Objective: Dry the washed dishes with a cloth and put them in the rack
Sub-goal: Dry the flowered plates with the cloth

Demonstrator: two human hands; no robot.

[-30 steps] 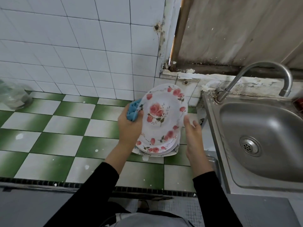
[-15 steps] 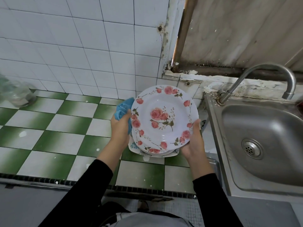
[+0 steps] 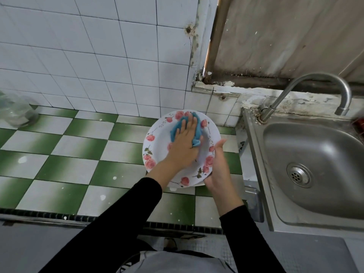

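In the head view I am watching the left hand pressing a crumpled blue cloth flat against the round, glossy rose-patterned plate, fingers straight and pressed together. The right hand is gripping the plate's lower right rim, thumb lying along the edge and the other fingers hiding behind it. The plate is sitting tilted at frame centre, over the green-and-white checkered tile counter, left of the brushed steel sink and curved faucet.
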